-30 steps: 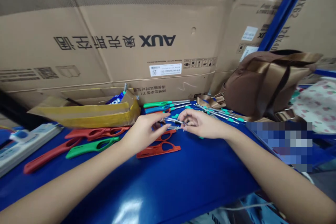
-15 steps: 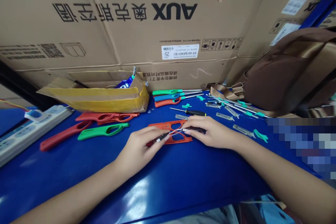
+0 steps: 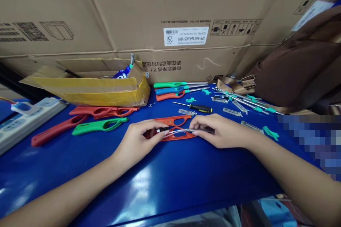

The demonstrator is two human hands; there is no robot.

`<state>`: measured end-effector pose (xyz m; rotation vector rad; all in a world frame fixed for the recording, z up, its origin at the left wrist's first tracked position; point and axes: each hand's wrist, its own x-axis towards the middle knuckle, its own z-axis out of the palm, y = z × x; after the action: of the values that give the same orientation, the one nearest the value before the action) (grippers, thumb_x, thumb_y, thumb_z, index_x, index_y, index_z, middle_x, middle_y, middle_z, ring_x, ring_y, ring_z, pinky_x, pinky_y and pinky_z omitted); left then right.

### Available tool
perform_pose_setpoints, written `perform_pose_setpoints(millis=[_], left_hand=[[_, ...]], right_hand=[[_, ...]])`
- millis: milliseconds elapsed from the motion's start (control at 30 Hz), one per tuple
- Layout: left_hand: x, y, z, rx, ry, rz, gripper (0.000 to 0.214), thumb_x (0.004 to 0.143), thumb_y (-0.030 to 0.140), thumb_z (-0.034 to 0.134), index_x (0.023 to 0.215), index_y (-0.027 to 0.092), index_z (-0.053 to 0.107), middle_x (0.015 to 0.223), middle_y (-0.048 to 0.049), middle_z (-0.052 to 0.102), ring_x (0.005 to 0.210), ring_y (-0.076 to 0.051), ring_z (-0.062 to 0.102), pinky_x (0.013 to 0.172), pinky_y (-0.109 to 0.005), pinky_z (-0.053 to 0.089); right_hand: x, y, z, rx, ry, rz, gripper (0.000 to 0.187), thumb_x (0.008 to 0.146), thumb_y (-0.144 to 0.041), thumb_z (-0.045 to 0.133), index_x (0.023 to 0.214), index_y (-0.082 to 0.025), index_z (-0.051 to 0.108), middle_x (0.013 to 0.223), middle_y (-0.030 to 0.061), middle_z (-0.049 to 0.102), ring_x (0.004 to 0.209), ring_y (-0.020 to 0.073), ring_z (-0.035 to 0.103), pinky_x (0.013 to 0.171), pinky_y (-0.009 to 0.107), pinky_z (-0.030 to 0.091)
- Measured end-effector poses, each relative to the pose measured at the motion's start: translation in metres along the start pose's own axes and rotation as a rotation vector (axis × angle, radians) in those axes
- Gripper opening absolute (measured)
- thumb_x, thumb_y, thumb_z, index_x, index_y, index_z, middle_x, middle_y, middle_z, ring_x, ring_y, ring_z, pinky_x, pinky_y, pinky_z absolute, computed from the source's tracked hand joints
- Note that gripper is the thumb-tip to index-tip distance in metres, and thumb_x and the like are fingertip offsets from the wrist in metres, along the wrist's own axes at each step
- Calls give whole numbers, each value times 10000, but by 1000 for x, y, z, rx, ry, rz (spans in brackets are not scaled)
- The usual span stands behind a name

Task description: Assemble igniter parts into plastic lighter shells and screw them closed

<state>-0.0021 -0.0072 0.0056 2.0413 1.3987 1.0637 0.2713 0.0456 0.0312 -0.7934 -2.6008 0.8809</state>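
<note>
My left hand (image 3: 134, 143) is closed on a small black-and-dark-red part (image 3: 162, 129), mostly hidden by the fingers. Thin pale wires (image 3: 176, 132) run from it across to my right hand (image 3: 225, 133). Between my right thumb and fingers is a slim dark grey rod (image 3: 206, 130), pinched near the wires. Below and behind the hands, two orange lighter shell halves (image 3: 174, 120) lie side by side on the blue table (image 3: 160, 184), partly covered by my left fingers. A screwdriver (image 3: 201, 108) with a black and yellow handle lies just beyond my right hand.
Red and green lighter casings (image 3: 99, 126) lie left, near a power strip (image 3: 29, 122). Behind is a taped cardboard box (image 3: 106, 90). Three lighters (image 3: 170, 91) lie at the back. Metal rods (image 3: 239, 100), clear parts (image 3: 232, 112) and teal pieces (image 3: 271, 133) are right, before a brown bag (image 3: 298, 60).
The view has tilted down and closer. My left hand has turned the dark part slightly, and the wires between the hands now show longer. Both hands keep their hold.
</note>
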Motion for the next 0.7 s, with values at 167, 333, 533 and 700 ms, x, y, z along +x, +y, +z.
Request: perform_pose_setpoints(millis=[167,333,533,700], left_hand=[[-1,-1,-1,30,-17,-1,171,878,279,696,980,183,794,721,-2,741,504,-88,509,491,-190,416],[-2,-2,-3,87,-57,122,135,901,221,696,988,192,795,832,-20,739,576,-85,577,558,-193,472],[-4,-4,-1,89,-116,184,154,941,198,658,1029,190,784,968,-41,736,708,-101,663,650,-197,534],[-5,-3,-3,116,-145,170,166,944,187,644,1035,185,783,958,-44,722,737,-116,669,662,-211,539]], right_hand=[[-2,7,-5,-85,-19,-53,155,1015,-248,528,1046,-201,672,1052,51,695,906,164,630,807,290,477],[-4,9,-8,-97,-29,-77,183,1005,-236,548,1056,-200,720,1078,67,715,965,182,663,863,314,503],[-5,8,-8,-210,-49,-76,204,984,-209,573,1053,-212,765,1014,60,717,885,167,674,772,274,499],[-6,3,-5,-322,-72,-69,211,1002,-230,565,1049,-213,770,933,40,683,796,144,637,686,254,444]])
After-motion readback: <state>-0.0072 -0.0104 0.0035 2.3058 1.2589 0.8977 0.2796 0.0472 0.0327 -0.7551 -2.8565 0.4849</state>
